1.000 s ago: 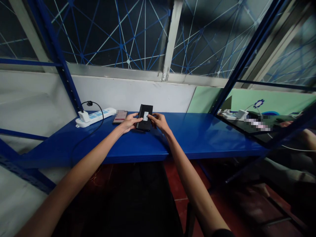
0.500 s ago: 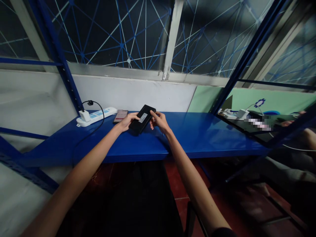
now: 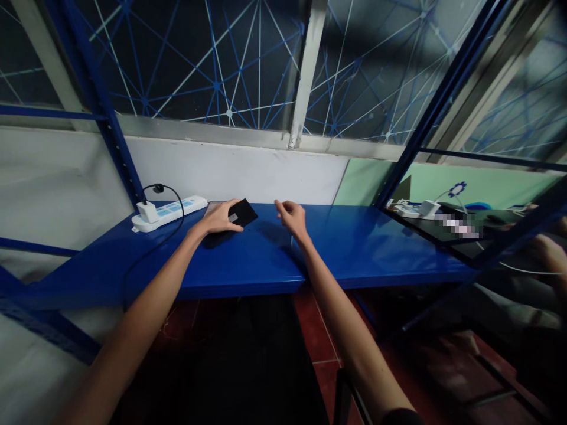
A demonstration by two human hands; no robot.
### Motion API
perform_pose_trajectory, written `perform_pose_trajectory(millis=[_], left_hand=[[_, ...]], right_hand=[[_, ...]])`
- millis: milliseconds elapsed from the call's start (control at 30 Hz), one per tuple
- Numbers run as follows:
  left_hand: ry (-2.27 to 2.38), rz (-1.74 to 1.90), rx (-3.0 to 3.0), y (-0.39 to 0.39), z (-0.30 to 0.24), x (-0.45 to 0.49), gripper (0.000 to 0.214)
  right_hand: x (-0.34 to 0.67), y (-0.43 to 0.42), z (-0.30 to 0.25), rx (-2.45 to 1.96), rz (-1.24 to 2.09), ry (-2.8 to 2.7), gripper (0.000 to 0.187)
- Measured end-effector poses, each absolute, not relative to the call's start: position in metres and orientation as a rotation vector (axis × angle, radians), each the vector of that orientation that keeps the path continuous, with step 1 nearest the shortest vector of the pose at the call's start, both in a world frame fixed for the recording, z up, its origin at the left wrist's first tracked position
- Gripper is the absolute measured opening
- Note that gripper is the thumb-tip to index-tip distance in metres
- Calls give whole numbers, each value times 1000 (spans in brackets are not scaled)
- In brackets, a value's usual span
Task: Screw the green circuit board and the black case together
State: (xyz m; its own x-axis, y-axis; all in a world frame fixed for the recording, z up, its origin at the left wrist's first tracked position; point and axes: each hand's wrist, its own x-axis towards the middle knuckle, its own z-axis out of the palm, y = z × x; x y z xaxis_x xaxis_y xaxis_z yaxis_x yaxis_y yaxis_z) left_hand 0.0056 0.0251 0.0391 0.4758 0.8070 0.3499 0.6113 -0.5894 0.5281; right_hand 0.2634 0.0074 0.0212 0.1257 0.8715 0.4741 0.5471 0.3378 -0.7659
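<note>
A flat black box (image 3: pixel 243 213) with a small white label lies tilted at the back of the blue shelf (image 3: pixel 336 248). My left hand (image 3: pixel 218 217) rests over its left half, fingers curled on it. My right hand (image 3: pixel 290 215) hovers a short way to the right of the box, off it, fingers loosely apart and holding nothing. A second flat device (image 3: pixel 211 205) is mostly hidden behind my left hand.
A white power strip (image 3: pixel 170 209) with a plugged white charger (image 3: pixel 144 210) and black cable lies at the back left. Blue rack uprights stand at left and right. On the right, a dark tray (image 3: pixel 447 227) holds another charger and cables.
The black box has turned and moved left with my left hand, now covering the other device. My right hand has let go and drawn away to the right.
</note>
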Motion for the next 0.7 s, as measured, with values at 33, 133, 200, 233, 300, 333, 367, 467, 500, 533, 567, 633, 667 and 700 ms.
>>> perform_pose_trajectory(millis=[33,133,200,233,300,333,367,467,500,533,567,633,667,700], left_hand=[[1199,790,2378,25,41,0,91],[1252,728,2290,23,43,-9,84],[1232,707,2241,21,42,-8,71],[1200,681,2227,21,41,-7,64],[1147,592,2215,21,37,-3,52],[1134,544,2215,22,35,-1,48],[1139,511,2219,23,33,0,46],[1161,466,2253,24,28,0,47],[1156,439,2267,24,28,1,48],[1146,404,2277,24,27,1,51],[1137,371,2282,23,27,2,53],[1117,341,2283,21,26,4,57],[1107,345,2282,21,26,5,58],[1092,359,2282,21,25,6,59]], right_hand=[[274,12,20,-1534,178,-1496,42],[298,22,13,-1985,-29,-1471,44],[307,26,7,-2084,97,-1512,51],[309,27,4,-2068,147,-1494,47],[309,27,1,-2003,212,-1443,35],[309,27,1,-1965,227,-1422,29],[307,28,1,-1925,241,-1405,24],[301,29,6,-1783,297,-1371,32],[298,30,9,-1714,328,-1349,35],[294,30,11,-1650,358,-1326,35],[290,30,13,-1569,398,-1288,32],[281,29,16,-1209,642,-1111,26],[277,29,16,-1099,721,-1078,26],[274,29,16,-1042,770,-1064,26]])
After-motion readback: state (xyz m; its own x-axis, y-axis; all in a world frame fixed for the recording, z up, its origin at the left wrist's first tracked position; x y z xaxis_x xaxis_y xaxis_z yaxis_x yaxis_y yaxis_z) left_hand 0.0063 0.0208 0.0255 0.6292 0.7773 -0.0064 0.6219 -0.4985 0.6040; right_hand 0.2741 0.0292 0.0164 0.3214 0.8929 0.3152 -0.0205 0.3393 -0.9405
